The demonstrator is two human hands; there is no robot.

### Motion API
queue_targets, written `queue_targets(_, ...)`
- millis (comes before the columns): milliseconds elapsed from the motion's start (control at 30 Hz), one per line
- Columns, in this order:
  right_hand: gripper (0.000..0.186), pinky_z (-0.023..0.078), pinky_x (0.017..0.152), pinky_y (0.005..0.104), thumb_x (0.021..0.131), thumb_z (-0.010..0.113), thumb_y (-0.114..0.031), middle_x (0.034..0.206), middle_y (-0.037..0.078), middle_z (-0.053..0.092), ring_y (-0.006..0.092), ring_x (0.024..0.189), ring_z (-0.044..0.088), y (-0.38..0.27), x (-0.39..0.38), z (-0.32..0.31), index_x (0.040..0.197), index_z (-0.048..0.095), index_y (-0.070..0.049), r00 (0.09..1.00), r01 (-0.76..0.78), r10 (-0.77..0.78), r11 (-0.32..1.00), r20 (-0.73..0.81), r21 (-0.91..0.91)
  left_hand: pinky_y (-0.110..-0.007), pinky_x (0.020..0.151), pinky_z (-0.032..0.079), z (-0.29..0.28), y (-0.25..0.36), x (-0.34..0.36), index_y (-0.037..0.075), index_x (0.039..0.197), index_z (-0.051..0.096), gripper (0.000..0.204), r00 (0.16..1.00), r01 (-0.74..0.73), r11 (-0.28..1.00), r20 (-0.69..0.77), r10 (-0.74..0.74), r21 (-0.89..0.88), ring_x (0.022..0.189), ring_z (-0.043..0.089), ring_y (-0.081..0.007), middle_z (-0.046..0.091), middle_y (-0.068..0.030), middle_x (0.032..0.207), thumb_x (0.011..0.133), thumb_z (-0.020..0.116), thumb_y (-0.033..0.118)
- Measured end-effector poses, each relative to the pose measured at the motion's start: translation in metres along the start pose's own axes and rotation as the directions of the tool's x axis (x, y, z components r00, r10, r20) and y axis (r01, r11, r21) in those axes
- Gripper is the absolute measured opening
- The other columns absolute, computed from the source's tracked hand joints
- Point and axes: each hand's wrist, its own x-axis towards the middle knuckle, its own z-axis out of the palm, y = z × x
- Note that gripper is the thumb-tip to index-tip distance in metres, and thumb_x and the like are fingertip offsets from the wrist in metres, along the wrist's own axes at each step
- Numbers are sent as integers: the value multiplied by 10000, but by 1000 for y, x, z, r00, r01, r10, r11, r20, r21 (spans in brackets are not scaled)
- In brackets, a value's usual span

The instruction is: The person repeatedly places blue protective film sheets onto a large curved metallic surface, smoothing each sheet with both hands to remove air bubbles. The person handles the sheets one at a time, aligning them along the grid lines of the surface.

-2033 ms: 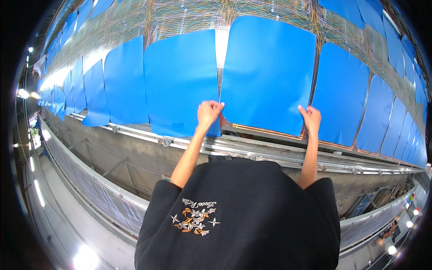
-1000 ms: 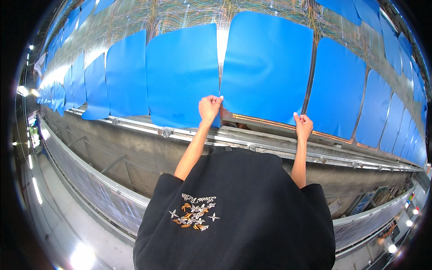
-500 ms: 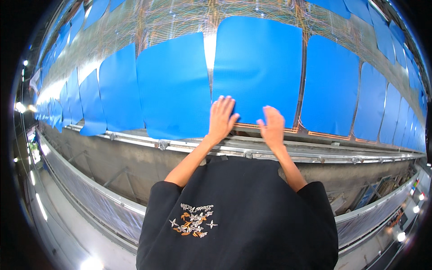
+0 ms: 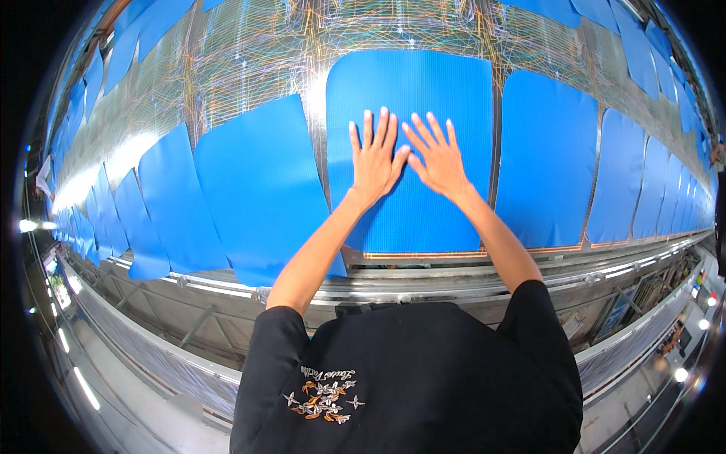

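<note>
A blue rounded-corner sheet [image 4: 408, 219] lies flat on the long table in front of me. My left hand [image 4: 375, 160] is spread with its palm down on the sheet's middle. Close beside it, my right hand [image 4: 441, 163] also rests flat there, fingers apart and the two thumbs nearly touching. Neither hand holds anything. To the left, another blue sheet [image 4: 261, 174] lies askew, its near edge hanging over the table's rim. On the right, a similar sheet [image 4: 546, 159] lies straight, with a dark gap between it and the middle one.
More blue sheets [image 4: 175, 189] run in a row along both sides. The table top [image 4: 408, 26] beyond is covered in fine coloured lines. A metal rail [image 4: 454, 286] follows the near edge, above a grey frame [image 4: 197, 321]. Bright lamps reflect at the left.
Both hands have moved forward from the sheet's near edge to its middle and now lie flat. The middle sheet now sits straighter and smoother. My view has shifted.
</note>
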Motion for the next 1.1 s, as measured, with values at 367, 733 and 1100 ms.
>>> queue_targets(367, 636, 145, 1272, 597, 1069, 441, -529, 1693, 62, 336, 331, 1567, 272, 92, 149, 16, 1627, 368, -232, 984, -28, 17, 998, -177, -58, -459, 1084, 434, -53, -10, -89, -38, 1383, 558, 512, 694, 621, 636, -56, -718, -457, 1230, 558, -363, 580, -221, 1355, 981, 699, 247)
queue_targets(733, 785, 89, 1279, 568, 1067, 430, -558, 1705, 206, 250, 373, 1594, 183, 56, 63, 17, 1636, 288, -37, 975, -168, 166, 986, -146, -2, -279, 691, 559, -46, 2, -194, -69, 1321, 590, 552, 297, 754, 75, 238, -925, -652, 868, 652, -130, 664, -134, 1201, 927, 810, 249)
queue_targets(1100, 762, 73, 1251, 645, 1100, 357, -515, 1710, 247, 194, 435, 1590, 142, 83, 21, 19, 1640, 229, 7, 894, -421, 372, 888, -248, -185, -343, 775, 603, -53, 25, -249, -138, 1250, 654, 531, 357, 744, 196, 132, -925, -639, 869, 745, -242, 763, -205, 1053, 907, 793, 242)
